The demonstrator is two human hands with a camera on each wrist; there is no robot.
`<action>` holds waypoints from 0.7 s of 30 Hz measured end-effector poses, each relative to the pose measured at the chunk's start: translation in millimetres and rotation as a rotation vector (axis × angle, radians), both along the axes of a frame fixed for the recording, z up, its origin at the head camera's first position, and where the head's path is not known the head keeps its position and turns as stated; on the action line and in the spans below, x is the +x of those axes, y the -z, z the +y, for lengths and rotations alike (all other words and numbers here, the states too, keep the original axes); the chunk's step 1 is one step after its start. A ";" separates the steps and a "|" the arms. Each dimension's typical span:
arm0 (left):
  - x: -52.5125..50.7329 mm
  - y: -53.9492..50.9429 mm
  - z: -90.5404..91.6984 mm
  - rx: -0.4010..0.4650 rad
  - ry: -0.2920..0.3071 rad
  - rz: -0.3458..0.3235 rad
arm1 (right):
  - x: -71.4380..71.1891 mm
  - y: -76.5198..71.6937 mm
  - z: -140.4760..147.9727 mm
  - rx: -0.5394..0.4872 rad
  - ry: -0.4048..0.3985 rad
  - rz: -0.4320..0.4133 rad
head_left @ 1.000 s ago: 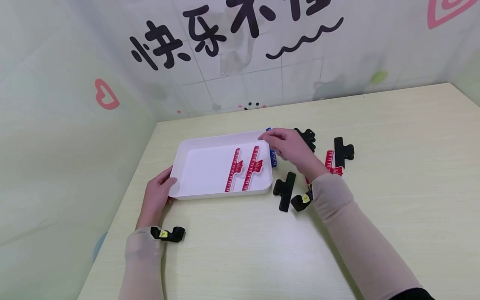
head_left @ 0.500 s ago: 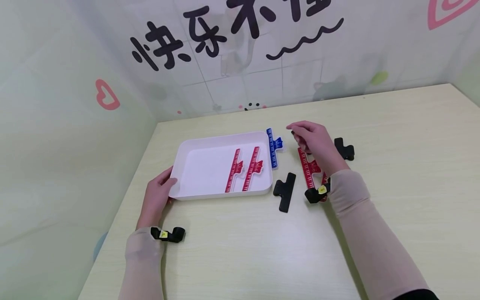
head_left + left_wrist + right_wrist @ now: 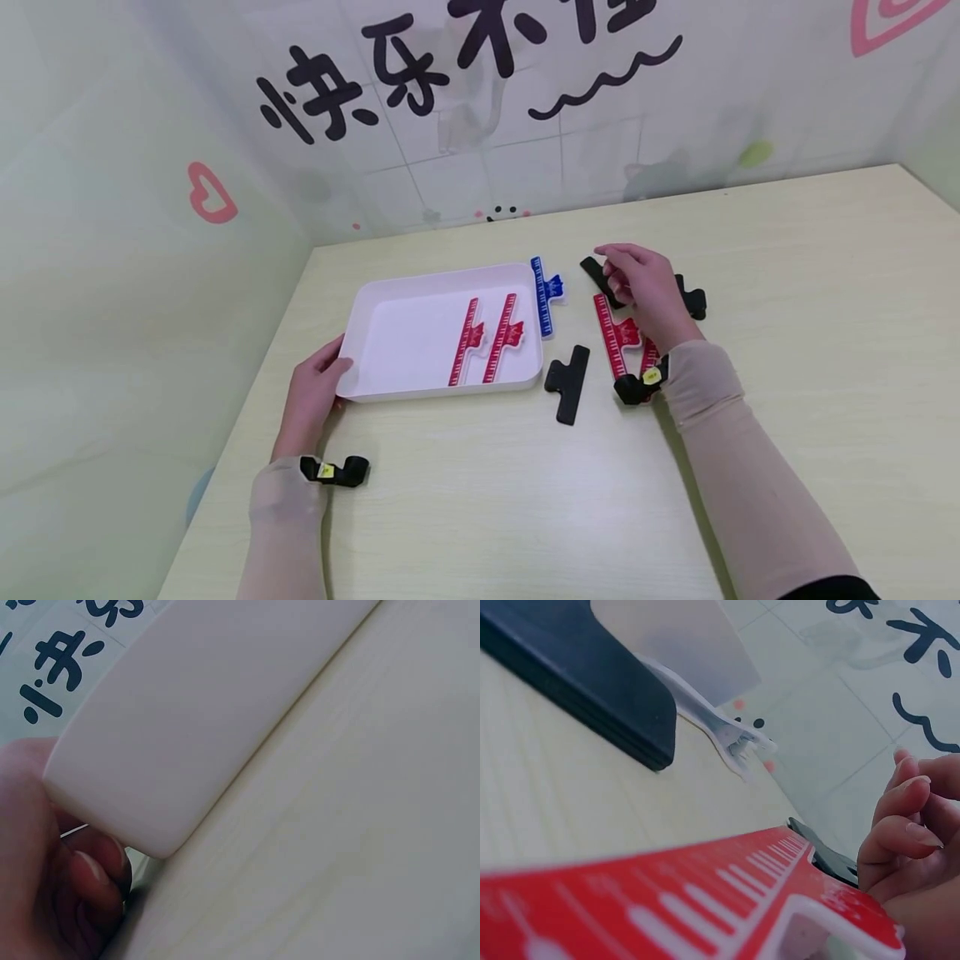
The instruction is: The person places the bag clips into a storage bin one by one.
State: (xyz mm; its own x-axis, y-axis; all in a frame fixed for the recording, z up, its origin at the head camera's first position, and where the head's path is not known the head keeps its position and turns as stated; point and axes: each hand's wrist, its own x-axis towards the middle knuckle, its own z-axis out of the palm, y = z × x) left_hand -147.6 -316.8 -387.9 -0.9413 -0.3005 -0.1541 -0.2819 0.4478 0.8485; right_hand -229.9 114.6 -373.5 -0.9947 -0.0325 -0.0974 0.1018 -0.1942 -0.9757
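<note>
My left hand [image 3: 311, 392] holds the white tray [image 3: 405, 333] by its left end, thumb on the rim and fingers curled underneath in the left wrist view. Two red clips [image 3: 468, 340] with ruler marks lie inside at the right. A blue clip [image 3: 543, 298] stands beside the tray's right wall. My right hand [image 3: 647, 287] hovers over a group of clips, fingers loosely bent, nothing seen between them. Below it lie a black clip [image 3: 594, 271] and a red clip [image 3: 611, 333]; another red one [image 3: 649, 357] is mostly hidden by the wrist.
Between tray and right wrist lies a black clip [image 3: 572, 387], large in the right wrist view. Another black clip [image 3: 694, 302] pokes out right of my right hand. The wooden table [image 3: 480, 508] meets a printed backdrop [image 3: 517, 158] behind and at the left.
My right hand has moved rightward from the tray's right rim to above the black and red clips, uncovering the blue clip. The left hand and tray have stayed put.
</note>
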 end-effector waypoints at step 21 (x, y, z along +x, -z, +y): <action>-0.3 0.7 -0.4 0.011 -0.009 -0.005 | 0.1 -0.7 5.0 -0.187 0.206 -0.045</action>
